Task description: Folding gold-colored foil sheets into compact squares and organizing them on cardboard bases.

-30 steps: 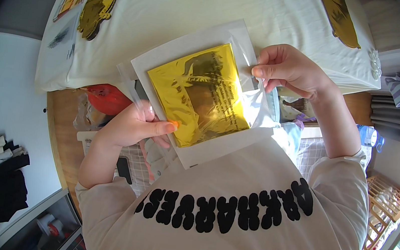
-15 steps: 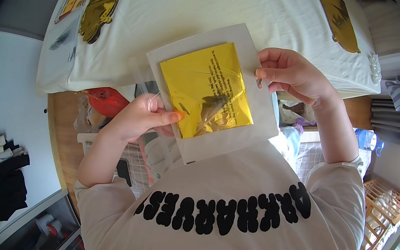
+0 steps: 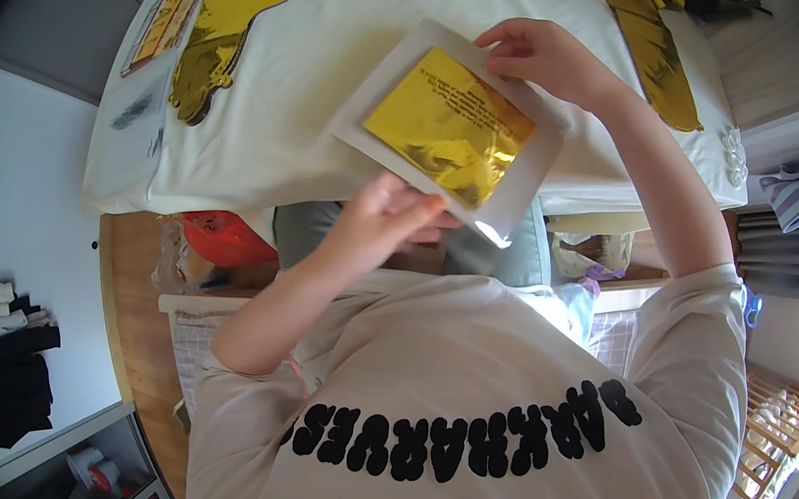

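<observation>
A clear, white-bordered plastic packet [image 3: 397, 78] is tilted in front of me, over the near part of the table. Through it shows a folded piece of shiny gold foil [image 3: 449, 140] with small dark print. My right hand [image 3: 535, 60] pinches the packet's upper edge between thumb and fingers. At the lower edge is my left hand [image 3: 389, 213], slightly blurred, its thumb and fingers closing on the rim. A flat gold foil shape [image 3: 221, 34], like an uninflated balloon, lies on the left of the table.
A white cloth covers the table [image 3: 271, 152]. More gold foil [image 3: 660, 72] lies at its far right, and a flat picture packet [image 3: 161, 26] at its left edge. Under the table sits a red bag [image 3: 224, 239]. A wooden rack [image 3: 774, 430] stands at right.
The packet has moved up and away over the table and turned clockwise. My right hand shifted from its right side to its upper edge; my left hand moved right along the lower edge.
</observation>
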`<move>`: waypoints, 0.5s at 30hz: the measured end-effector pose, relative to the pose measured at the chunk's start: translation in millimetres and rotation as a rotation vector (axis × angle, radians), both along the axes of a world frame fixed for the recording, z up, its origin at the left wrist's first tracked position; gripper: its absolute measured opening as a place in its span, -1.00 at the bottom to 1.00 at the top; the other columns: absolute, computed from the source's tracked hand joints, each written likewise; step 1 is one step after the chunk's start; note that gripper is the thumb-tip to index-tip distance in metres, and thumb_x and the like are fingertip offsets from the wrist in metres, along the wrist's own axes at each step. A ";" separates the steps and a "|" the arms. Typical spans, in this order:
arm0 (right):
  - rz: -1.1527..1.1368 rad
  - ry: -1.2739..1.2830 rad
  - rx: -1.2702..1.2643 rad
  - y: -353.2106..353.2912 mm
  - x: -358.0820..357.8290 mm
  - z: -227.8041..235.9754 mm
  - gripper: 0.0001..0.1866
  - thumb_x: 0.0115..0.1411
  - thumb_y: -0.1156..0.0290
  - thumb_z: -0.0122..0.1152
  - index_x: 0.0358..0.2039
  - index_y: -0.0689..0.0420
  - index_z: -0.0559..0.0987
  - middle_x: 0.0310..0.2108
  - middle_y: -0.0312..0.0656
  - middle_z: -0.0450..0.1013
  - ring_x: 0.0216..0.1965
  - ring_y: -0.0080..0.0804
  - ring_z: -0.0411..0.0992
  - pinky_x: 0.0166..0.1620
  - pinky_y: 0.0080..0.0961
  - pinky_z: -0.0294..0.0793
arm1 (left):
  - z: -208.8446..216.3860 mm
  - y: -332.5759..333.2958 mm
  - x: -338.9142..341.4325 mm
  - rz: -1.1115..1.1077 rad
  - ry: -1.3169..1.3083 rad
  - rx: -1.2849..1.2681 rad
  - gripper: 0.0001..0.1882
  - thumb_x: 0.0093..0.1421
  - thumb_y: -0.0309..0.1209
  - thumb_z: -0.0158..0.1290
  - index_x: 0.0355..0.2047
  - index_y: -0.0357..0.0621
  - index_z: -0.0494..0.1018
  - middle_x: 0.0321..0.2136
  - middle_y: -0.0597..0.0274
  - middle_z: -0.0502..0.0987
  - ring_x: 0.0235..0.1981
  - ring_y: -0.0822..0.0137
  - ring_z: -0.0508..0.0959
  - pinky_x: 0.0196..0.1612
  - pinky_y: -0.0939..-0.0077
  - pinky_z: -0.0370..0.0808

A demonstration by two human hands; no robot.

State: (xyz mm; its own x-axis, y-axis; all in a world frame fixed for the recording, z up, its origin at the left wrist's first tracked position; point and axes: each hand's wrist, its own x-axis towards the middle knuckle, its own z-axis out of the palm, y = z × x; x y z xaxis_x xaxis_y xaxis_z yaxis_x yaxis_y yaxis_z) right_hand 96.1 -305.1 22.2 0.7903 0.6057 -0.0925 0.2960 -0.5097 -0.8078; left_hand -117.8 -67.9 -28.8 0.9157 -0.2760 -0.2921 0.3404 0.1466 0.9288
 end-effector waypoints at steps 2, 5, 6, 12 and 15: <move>0.051 -0.115 -0.035 8.4 17.5 -6.8 -0.69 0.33 0.46 0.30 0.07 0.20 0.64 -0.18 -0.26 0.64 -0.16 -0.54 0.56 0.02 -0.56 0.55 | 10.1 -10.2 5.9 -0.228 0.070 -0.010 -0.49 0.50 -0.17 0.04 0.30 -0.19 0.29 0.15 0.05 0.58 0.10 0.22 0.65 0.05 0.35 0.63; 0.092 -0.249 -0.091 20.5 22.6 -4.8 -0.73 0.33 0.46 0.30 0.04 0.17 0.67 -0.14 -0.22 0.65 -0.13 -0.48 0.57 0.05 -0.52 0.55 | 31.1 -11.3 10.7 -0.598 0.109 0.029 -0.44 0.49 -0.15 0.05 0.37 -0.12 0.26 0.20 0.10 0.55 0.12 0.27 0.62 0.05 0.39 0.58; 0.086 -0.271 -0.107 25.0 21.1 -3.6 -0.74 0.33 0.46 0.30 0.02 0.15 0.68 -0.11 -0.20 0.66 -0.13 -0.45 0.57 0.05 -0.50 0.55 | 33.8 -9.3 12.7 -0.838 0.085 0.043 -0.43 0.48 -0.17 0.07 0.39 -0.10 0.26 0.21 0.12 0.54 0.11 0.31 0.62 0.03 0.43 0.57; 0.159 -0.400 0.017 24.9 17.3 -21.8 -0.76 0.34 0.44 0.27 0.00 0.14 0.68 -0.08 -0.15 0.64 -0.09 -0.25 0.59 0.05 -0.38 0.56 | 64.2 -10.9 46.7 -0.307 -0.467 0.217 -0.76 0.47 -0.39 0.06 0.06 -0.20 0.57 -0.13 0.22 0.67 -0.12 0.49 0.63 0.00 0.53 0.55; 0.201 -0.707 0.025 14.4 7.8 -20.2 -0.77 0.30 0.45 0.29 -0.04 0.13 0.69 -0.10 -0.12 0.62 -0.06 -0.09 0.57 0.03 -0.32 0.57 | 72.2 -13.1 84.4 -0.164 -0.575 0.531 -0.77 0.45 -0.39 0.08 0.04 -0.14 0.59 -0.09 0.23 0.68 -0.04 0.40 0.64 0.06 0.42 0.56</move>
